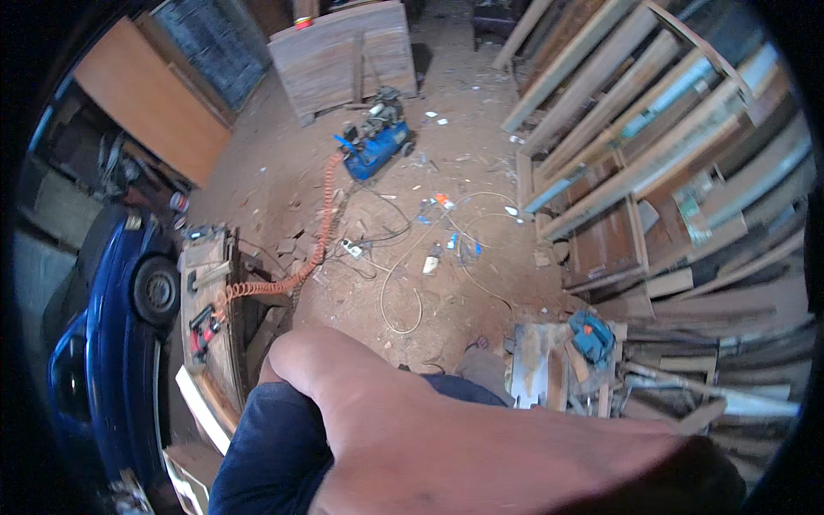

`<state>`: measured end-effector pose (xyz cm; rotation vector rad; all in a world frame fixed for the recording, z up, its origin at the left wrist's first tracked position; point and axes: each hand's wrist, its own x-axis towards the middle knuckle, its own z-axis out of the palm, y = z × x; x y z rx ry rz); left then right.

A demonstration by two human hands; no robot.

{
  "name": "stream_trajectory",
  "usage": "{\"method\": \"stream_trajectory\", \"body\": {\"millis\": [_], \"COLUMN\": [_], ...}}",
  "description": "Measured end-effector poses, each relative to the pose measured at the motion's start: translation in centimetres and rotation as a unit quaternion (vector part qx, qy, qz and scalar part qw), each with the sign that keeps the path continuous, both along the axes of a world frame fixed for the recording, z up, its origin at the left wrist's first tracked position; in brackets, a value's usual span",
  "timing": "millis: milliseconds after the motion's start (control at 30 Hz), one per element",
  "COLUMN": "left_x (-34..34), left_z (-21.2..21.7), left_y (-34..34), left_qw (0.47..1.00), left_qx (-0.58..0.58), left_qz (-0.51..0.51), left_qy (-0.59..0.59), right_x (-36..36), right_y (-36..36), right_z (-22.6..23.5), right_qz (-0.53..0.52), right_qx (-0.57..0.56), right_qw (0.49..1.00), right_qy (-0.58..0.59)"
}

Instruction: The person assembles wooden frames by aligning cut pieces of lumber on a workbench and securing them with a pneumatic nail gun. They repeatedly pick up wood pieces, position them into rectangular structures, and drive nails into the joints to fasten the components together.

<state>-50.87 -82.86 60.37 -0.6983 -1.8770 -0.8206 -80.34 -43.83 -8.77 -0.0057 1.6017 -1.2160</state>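
Observation:
My right forearm comes in from the lower right and reaches across to the left. The back of my right hand [300,365] bends down over dark blue cloth [275,446], which looks like my trouser leg. Its fingers are hidden below the wrist, so I cannot see whether they hold anything. My left hand is out of the picture. Nearest the hand is a narrow wooden workbench [225,360] with a red tool [202,330] lying on it.
A blue air compressor [374,148] stands on the dirt floor, and an orange coiled hose [296,268] runs from it to the bench. White cables and a power strip [352,249] lie mid-floor. Planks [635,129] lean at right, above a teal power tool [592,336]. A blue car [103,343] stands at left.

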Motion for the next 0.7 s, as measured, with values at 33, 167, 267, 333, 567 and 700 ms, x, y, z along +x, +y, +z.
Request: {"method": "stream_trajectory", "body": {"millis": [33, 167, 267, 333, 567, 700], "left_x": [-0.5, -0.1, -0.1, -0.2, 3.6, 5.0], "left_z": [0.3, 0.6, -2.3, -8.3, -30.9, -40.2], "left_y": [-1.0, -5.6, -10.9, -16.5, -32.1, -47.6], "left_qw": [0.999, 0.975, 0.927, 0.872, 0.531, 0.582], "left_qx": [-0.007, -0.008, 0.031, 0.115, 0.463, 0.426], "left_qz": [0.034, 0.222, 0.374, 0.472, 0.63, 0.584], "left_qy": [0.004, 0.02, 0.0, -0.058, -0.326, -0.371], "right_x": [-1.3, -1.7, -4.2, -7.0, -7.6, -12.1], "right_y": [-3.7, -21.0, -31.8, -38.2, -63.7, -72.4], "right_z": [0.5, 7.7, 9.5, 11.1, 10.8, 4.2], "right_qz": [0.023, 0.081, 0.143, 0.134, 0.217, 0.214], "right_qx": [0.062, 0.116, 0.056, 0.044, -0.035, -0.003], "right_qw": [0.998, 0.988, 0.985, 0.984, 0.96, 0.94], "right_qy": [-0.019, 0.058, 0.081, 0.11, 0.171, 0.265]}}
